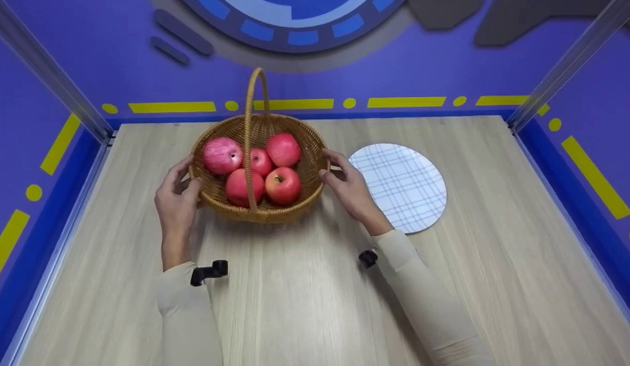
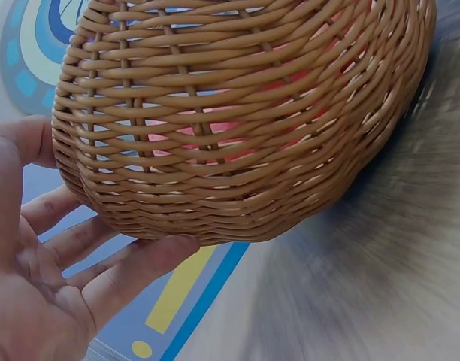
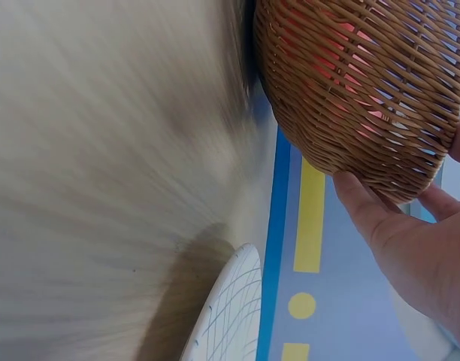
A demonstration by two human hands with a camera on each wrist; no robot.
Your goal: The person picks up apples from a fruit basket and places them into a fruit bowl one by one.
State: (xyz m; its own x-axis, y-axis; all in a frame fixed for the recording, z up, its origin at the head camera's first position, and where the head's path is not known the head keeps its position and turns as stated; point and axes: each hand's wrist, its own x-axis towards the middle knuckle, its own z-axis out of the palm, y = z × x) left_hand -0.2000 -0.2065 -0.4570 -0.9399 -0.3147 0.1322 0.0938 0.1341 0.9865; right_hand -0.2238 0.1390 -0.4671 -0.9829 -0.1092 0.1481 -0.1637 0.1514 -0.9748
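A brown wicker basket (image 1: 264, 216) with a tall arched handle (image 1: 249, 122) is between my hands, close over the table. Several red apples lie in it, one streaked pink (image 1: 222, 155) and one with its stem facing up (image 1: 283, 186). My left hand (image 1: 178, 201) grips the left rim; in the left wrist view its fingers (image 2: 147, 263) reach under the woven wall. On the opposite side, my right hand (image 1: 350, 188) holds the right rim, thumb inside, with fingers (image 3: 358, 199) against the outer wall in the right wrist view.
Right of the basket, a round white plate (image 1: 406, 188) with a blue check pattern lies on the wooden table (image 1: 294, 305), partly behind my right wrist. Blue panels (image 1: 396, 76) with yellow marks stand at the back and both sides, joined by metal posts (image 1: 569, 66).
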